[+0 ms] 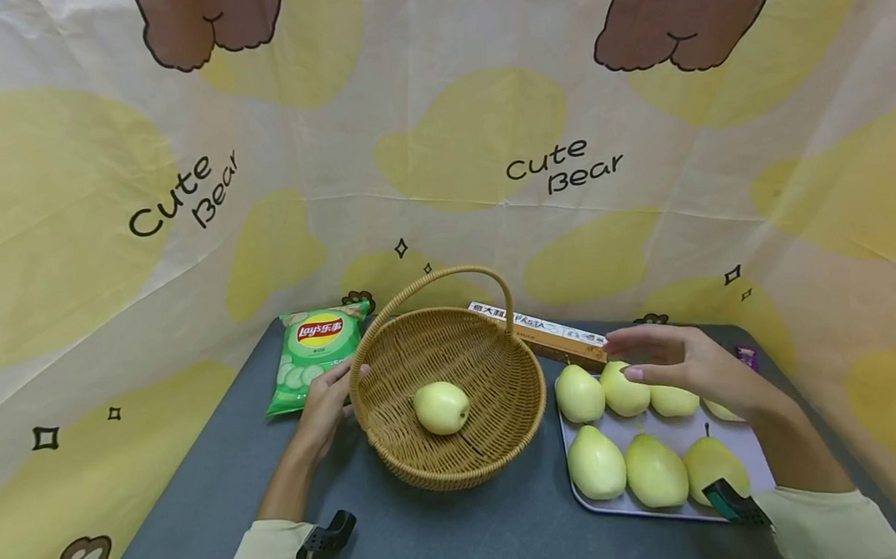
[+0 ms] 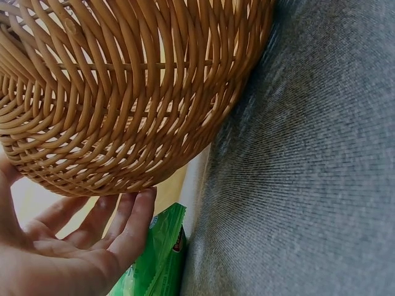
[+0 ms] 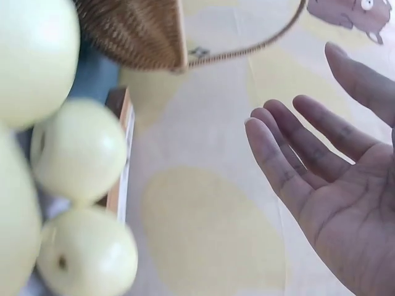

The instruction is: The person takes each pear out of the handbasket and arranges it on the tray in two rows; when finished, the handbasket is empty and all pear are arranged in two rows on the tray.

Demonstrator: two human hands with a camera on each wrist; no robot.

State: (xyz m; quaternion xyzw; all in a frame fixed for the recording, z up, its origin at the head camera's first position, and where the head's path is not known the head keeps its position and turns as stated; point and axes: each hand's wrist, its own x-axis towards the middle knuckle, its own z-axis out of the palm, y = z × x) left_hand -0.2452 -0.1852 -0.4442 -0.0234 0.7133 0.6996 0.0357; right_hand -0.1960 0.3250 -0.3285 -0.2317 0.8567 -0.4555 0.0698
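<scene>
A wicker basket [image 1: 449, 471] stands on the table, its inside tipped toward me and its handle arching above. One pale green pear [image 1: 442, 408] lies in it. At the basket's left side my left hand [image 1: 327, 406] grips the rim, thumb at the edge and fingers against the outer weave; in the left wrist view the hand [image 2: 80, 246] supports the wicker wall. My right hand [image 1: 684, 365] hovers over the back row of pears [image 1: 626, 388] on a pale purple tray [image 1: 650, 429]. In the right wrist view its fingers [image 3: 278, 154] are spread and hold nothing.
A green bag of chips [image 1: 312, 356] leans left of the basket, close behind my left hand. Behind the basket and tray lies a long pasta box [image 1: 556, 337]. A small purple packet [image 1: 748, 357] sits beyond the tray's right end. A printed cloth [image 1: 442, 146] hangs behind the table.
</scene>
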